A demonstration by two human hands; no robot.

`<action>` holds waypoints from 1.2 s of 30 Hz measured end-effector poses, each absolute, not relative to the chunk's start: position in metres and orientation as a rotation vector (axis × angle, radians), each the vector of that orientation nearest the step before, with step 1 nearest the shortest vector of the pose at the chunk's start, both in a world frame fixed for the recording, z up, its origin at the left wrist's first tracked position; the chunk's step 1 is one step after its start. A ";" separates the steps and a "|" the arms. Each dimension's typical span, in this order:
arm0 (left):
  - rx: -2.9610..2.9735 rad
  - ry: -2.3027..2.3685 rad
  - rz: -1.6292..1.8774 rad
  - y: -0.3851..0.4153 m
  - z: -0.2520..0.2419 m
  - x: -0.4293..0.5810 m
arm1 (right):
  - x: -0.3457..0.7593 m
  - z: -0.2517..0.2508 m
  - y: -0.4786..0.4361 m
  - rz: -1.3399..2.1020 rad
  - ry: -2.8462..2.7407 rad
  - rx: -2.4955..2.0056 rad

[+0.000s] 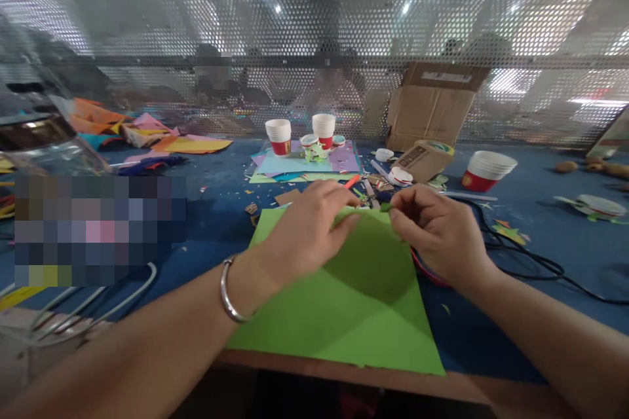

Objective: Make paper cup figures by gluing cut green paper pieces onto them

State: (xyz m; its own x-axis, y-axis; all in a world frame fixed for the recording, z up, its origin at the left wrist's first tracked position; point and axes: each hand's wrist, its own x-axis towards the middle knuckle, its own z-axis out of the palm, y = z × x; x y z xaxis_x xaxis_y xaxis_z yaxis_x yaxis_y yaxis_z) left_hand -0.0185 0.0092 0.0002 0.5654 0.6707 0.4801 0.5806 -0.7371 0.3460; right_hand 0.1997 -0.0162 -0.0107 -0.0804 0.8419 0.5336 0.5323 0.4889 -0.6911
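A bright green sheet of paper (pixel 354 314) lies on the blue table (pixel 221 209) right in front of me, reaching the near edge. My left hand (pixel 307 229), with a silver bangle on the wrist, pinches the sheet's far edge near the middle. My right hand (pixel 435 232) pinches the same far edge at its right corner, fingers curled closed on the paper. The two hands are a short gap apart, both over the top of the sheet.
Paper cups (pixel 278 136) and coloured sheets (pixel 299 163) sit behind the green sheet. An open cardboard box (pixel 427 111) stands at the back right, a stack of cups (pixel 486 170) beside it. A black cable (pixel 531 262) runs right. Paper scraps (pixel 147 134) lie left. A perforated metal screen (pixel 314 39) backs the table.
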 end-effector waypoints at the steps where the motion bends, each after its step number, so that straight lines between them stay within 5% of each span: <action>1: 2.638 1.160 0.881 0.015 0.002 -0.025 | 0.202 -0.010 -0.014 0.393 -1.712 -1.173; 10: 2.563 1.365 0.420 0.043 0.005 -0.044 | 0.213 -0.011 -0.007 0.414 -1.645 -1.160; 19: 2.315 1.445 0.766 0.056 0.030 -0.062 | 0.213 -0.006 -0.010 0.407 -1.631 -1.127; 22: 2.273 1.799 0.915 0.070 0.047 -0.078 | 0.214 -0.008 -0.009 0.399 -1.635 -1.118; 25: 2.381 2.203 0.644 0.084 0.058 -0.095 | 0.215 -0.009 -0.009 0.360 -1.663 -1.133; 36: 2.281 2.425 0.147 0.118 0.038 -0.126 | 0.214 -0.012 -0.008 0.299 -1.746 -1.126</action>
State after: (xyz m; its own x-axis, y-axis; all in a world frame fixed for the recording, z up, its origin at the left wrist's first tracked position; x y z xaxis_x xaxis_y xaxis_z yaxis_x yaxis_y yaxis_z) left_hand -0.1259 0.1183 0.0377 -0.0530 0.9788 0.1978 0.9955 0.0673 -0.0662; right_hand 0.2141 -0.0084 -0.0120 -0.0707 0.7944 0.6033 0.5481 0.5362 -0.6419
